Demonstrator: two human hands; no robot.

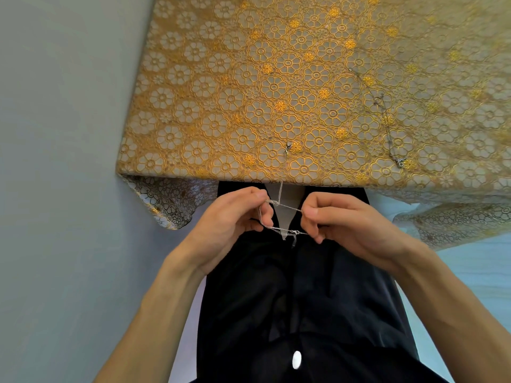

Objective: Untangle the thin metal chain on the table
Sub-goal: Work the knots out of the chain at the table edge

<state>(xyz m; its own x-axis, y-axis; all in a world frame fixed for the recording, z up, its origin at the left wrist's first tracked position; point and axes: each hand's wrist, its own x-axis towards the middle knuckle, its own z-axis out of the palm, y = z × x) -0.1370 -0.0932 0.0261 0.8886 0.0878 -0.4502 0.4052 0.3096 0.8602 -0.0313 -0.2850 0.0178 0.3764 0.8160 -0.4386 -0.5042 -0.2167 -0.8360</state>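
A thin silver chain [287,207] is stretched between my two hands, just below the near edge of the table [193,172]. My left hand [232,225] pinches it at a small knot near the thumb. My right hand [340,219] pinches the other side, with a second strand running lower between the hands. One strand rises from the knot up over the table edge, and its clasp end [288,147] lies on the cloth. Both hands are held over my dark-clothed lap.
A gold floral tablecloth covers the table and hangs over its corners. A second thin chain [383,114] lies stretched out on the right part of the cloth. A grey wall is at the left, pale floor at the right.
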